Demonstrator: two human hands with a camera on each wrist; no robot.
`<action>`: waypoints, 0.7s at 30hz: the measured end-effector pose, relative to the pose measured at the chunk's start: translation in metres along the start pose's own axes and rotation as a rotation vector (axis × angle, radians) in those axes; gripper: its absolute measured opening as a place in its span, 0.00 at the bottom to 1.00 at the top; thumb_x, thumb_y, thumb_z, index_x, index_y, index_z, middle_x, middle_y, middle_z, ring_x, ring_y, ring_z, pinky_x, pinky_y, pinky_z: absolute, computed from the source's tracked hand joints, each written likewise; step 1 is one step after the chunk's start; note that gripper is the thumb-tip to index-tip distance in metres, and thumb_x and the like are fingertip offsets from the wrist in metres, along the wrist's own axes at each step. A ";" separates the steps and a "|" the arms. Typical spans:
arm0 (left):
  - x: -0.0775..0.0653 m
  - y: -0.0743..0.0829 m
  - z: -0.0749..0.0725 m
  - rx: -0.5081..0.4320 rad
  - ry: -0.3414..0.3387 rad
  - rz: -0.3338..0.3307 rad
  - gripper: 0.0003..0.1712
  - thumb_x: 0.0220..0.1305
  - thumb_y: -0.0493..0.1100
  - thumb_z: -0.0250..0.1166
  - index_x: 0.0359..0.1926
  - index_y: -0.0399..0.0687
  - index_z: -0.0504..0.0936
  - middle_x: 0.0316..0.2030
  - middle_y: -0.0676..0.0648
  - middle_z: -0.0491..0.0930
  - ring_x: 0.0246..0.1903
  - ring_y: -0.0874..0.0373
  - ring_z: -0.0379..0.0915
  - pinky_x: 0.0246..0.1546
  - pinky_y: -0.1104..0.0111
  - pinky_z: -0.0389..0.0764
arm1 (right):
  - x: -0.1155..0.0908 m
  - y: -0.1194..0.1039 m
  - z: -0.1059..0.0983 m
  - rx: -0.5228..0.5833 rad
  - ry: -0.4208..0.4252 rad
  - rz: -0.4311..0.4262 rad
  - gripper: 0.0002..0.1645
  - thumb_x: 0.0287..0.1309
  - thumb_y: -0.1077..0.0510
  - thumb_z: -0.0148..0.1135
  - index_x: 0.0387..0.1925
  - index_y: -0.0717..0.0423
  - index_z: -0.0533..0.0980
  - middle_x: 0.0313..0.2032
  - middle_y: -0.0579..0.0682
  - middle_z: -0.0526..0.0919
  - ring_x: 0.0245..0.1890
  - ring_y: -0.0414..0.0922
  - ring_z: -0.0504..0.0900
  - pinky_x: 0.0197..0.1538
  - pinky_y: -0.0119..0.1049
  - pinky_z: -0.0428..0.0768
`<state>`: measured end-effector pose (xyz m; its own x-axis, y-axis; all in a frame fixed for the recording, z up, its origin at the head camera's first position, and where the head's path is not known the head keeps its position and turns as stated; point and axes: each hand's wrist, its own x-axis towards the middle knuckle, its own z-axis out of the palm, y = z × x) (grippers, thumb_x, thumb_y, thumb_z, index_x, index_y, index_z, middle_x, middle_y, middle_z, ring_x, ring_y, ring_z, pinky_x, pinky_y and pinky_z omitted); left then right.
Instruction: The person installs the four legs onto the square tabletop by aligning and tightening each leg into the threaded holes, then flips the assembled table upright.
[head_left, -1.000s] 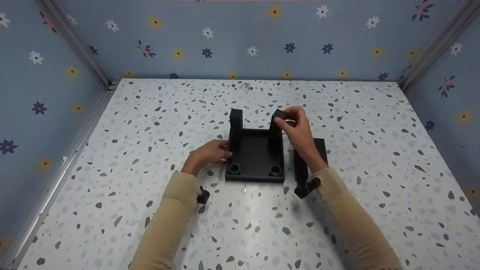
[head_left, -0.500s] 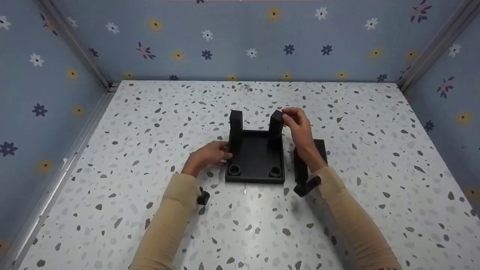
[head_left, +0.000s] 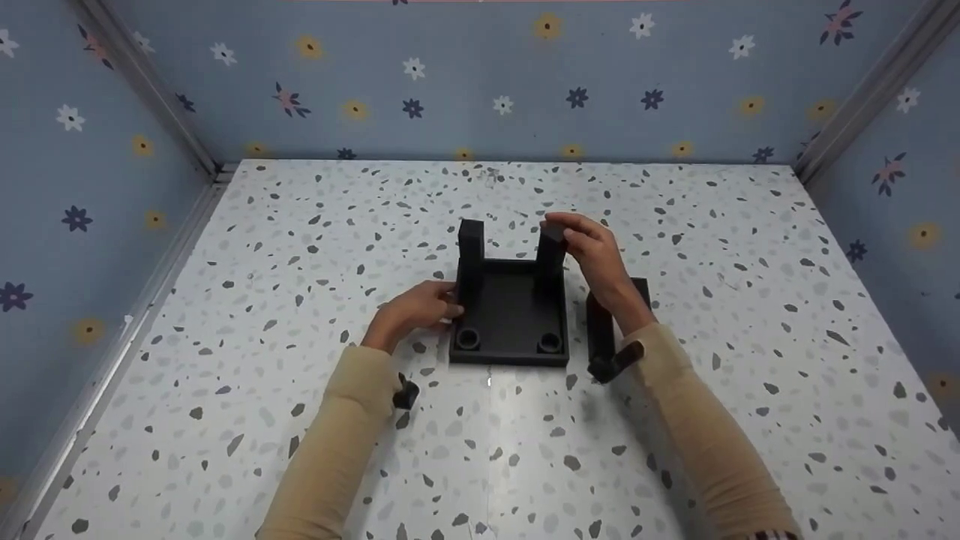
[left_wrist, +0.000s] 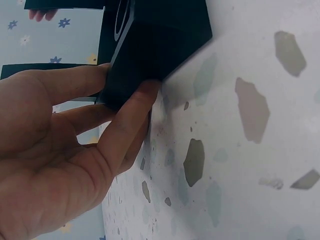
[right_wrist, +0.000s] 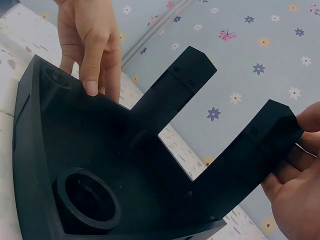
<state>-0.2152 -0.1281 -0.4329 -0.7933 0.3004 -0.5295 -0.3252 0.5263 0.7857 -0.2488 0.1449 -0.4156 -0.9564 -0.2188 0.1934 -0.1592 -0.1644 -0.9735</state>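
Observation:
A black square tabletop (head_left: 510, 311) with a raised rim lies underside up on the speckled table. Two black legs rise from its far corners, the left leg (head_left: 472, 255) and the right leg (head_left: 551, 259). Round sockets stand at the near corners, the left socket (head_left: 469, 339) and the right socket (head_left: 550, 343). My left hand (head_left: 420, 306) pinches the tabletop's left rim, thumb on the upper edge and fingers low on its outer side. With thumb and fingers around its upper end, my right hand (head_left: 598, 259) holds the right leg.
More black leg-like pieces, including a long block (head_left: 600, 330), lie right of the tabletop, partly hidden beneath my right forearm. Black wrist devices sit on both sleeves. Flowered blue panels (head_left: 480, 82) enclose the speckled table (head_left: 337, 225) at the back and sides.
My right hand has shifted its hold on the right leg, its fingers moving left behind the top. That leg has turned slightly. My left hand stays put.

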 end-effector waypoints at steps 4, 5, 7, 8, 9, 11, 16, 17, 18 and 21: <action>-0.001 0.001 0.000 0.004 -0.001 0.010 0.33 0.67 0.35 0.55 0.72 0.43 0.57 0.60 0.39 0.71 0.57 0.49 0.72 0.58 0.61 0.77 | 0.000 0.000 0.001 0.005 0.011 -0.011 0.20 0.68 0.64 0.47 0.57 0.71 0.70 0.49 0.53 0.77 0.48 0.43 0.77 0.53 0.35 0.76; -0.002 0.001 0.000 0.010 0.000 0.013 0.33 0.67 0.35 0.55 0.72 0.43 0.57 0.60 0.39 0.71 0.57 0.49 0.72 0.58 0.61 0.76 | 0.000 0.000 0.001 -0.001 0.014 -0.015 0.20 0.68 0.64 0.48 0.57 0.71 0.70 0.49 0.52 0.77 0.47 0.43 0.77 0.53 0.35 0.75; -0.002 0.001 0.000 0.016 0.002 0.019 0.33 0.68 0.35 0.55 0.72 0.42 0.57 0.59 0.39 0.71 0.57 0.49 0.72 0.58 0.61 0.76 | -0.001 0.000 0.001 -0.024 0.023 -0.021 0.20 0.67 0.64 0.50 0.57 0.71 0.70 0.48 0.50 0.76 0.45 0.42 0.76 0.52 0.35 0.75; -0.002 0.001 0.000 0.016 0.003 0.021 0.33 0.68 0.35 0.55 0.72 0.42 0.57 0.59 0.39 0.72 0.57 0.49 0.72 0.58 0.61 0.77 | -0.001 0.000 0.001 -0.037 0.030 -0.022 0.20 0.66 0.64 0.51 0.57 0.71 0.70 0.48 0.50 0.76 0.45 0.41 0.75 0.51 0.35 0.74; -0.002 0.001 0.000 0.017 0.004 0.022 0.33 0.68 0.35 0.55 0.72 0.42 0.57 0.59 0.39 0.72 0.57 0.49 0.72 0.58 0.61 0.77 | -0.001 0.001 0.002 -0.052 0.037 -0.023 0.20 0.66 0.64 0.51 0.57 0.70 0.70 0.48 0.49 0.76 0.45 0.41 0.75 0.51 0.34 0.74; -0.003 0.000 0.000 0.020 0.006 0.025 0.33 0.68 0.35 0.55 0.72 0.42 0.57 0.58 0.39 0.72 0.56 0.49 0.72 0.58 0.61 0.77 | -0.001 0.001 0.002 -0.079 0.051 -0.024 0.20 0.65 0.64 0.53 0.56 0.69 0.70 0.48 0.49 0.76 0.45 0.41 0.74 0.52 0.34 0.73; -0.002 0.000 0.000 0.016 0.006 0.030 0.33 0.67 0.35 0.55 0.71 0.42 0.58 0.57 0.39 0.73 0.55 0.49 0.73 0.57 0.61 0.77 | -0.003 0.001 0.002 -0.135 0.084 -0.014 0.20 0.63 0.61 0.56 0.55 0.66 0.71 0.47 0.51 0.75 0.45 0.43 0.73 0.51 0.34 0.73; -0.002 0.000 -0.001 0.012 0.002 0.033 0.32 0.68 0.35 0.55 0.71 0.42 0.58 0.57 0.39 0.72 0.55 0.49 0.72 0.57 0.61 0.77 | -0.003 0.001 0.002 -0.145 0.090 -0.009 0.20 0.63 0.60 0.57 0.54 0.66 0.72 0.47 0.51 0.75 0.45 0.43 0.73 0.51 0.34 0.73; -0.002 0.000 -0.001 0.006 -0.002 0.035 0.32 0.68 0.35 0.55 0.71 0.41 0.58 0.57 0.39 0.72 0.56 0.49 0.72 0.57 0.62 0.77 | -0.003 0.001 0.002 -0.154 0.097 -0.006 0.20 0.63 0.59 0.57 0.54 0.65 0.72 0.46 0.51 0.75 0.45 0.44 0.73 0.51 0.34 0.73; -0.002 -0.001 -0.001 -0.014 -0.011 0.039 0.32 0.68 0.34 0.54 0.71 0.41 0.58 0.58 0.37 0.71 0.57 0.48 0.72 0.57 0.61 0.77 | -0.004 0.003 0.002 -0.167 0.116 -0.008 0.19 0.62 0.59 0.58 0.53 0.65 0.72 0.45 0.52 0.75 0.44 0.45 0.73 0.51 0.34 0.73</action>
<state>-0.2143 -0.1297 -0.4323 -0.8000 0.3289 -0.5018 -0.3015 0.5028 0.8101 -0.2450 0.1434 -0.4188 -0.9752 -0.1044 0.1953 -0.1962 -0.0021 -0.9806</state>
